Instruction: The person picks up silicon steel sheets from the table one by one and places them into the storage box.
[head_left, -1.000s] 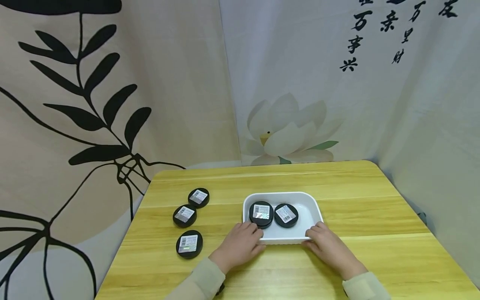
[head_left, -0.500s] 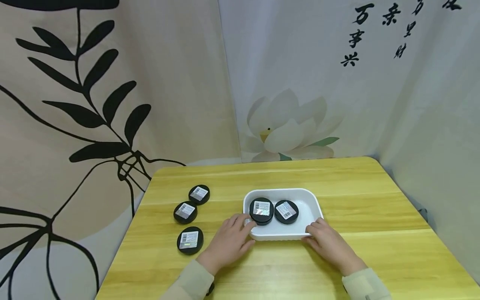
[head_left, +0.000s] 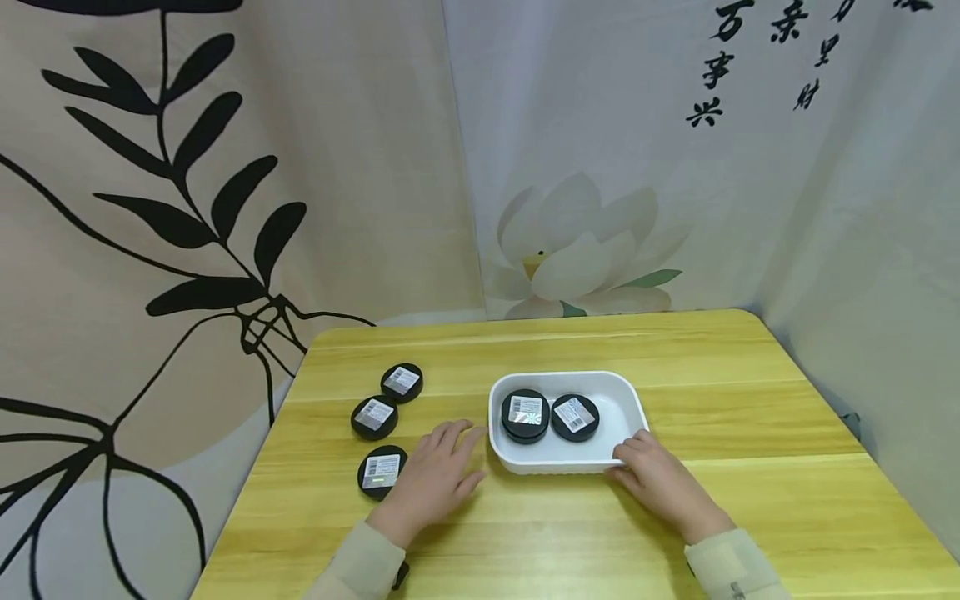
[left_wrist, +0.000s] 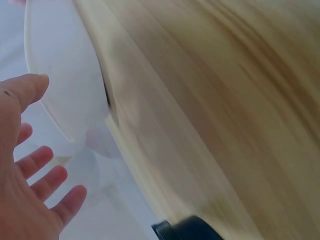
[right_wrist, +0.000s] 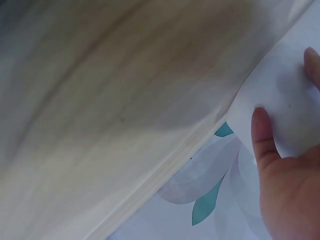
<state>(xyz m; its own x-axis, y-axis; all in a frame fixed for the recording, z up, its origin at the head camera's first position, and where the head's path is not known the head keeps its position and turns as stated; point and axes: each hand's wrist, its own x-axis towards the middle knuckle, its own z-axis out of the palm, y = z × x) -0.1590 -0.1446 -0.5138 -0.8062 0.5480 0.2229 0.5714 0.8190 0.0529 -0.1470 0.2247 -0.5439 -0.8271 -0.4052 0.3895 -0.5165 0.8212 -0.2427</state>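
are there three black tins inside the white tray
No, the white tray holds only two black tins; three more lie on the table to its left.

Left hand [head_left: 433, 477] flat, fingers spread and relaxed; right hand [head_left: 660, 486] palm-down, fingers extended forward; both forearms sleeved.

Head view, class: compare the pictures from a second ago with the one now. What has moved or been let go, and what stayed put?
The left hand has let go of the white tray and moved left, fingers spread, to beside the nearest black tin. The right hand still touches the tray's near right corner. The two tins in the tray and the three on the table have not moved.
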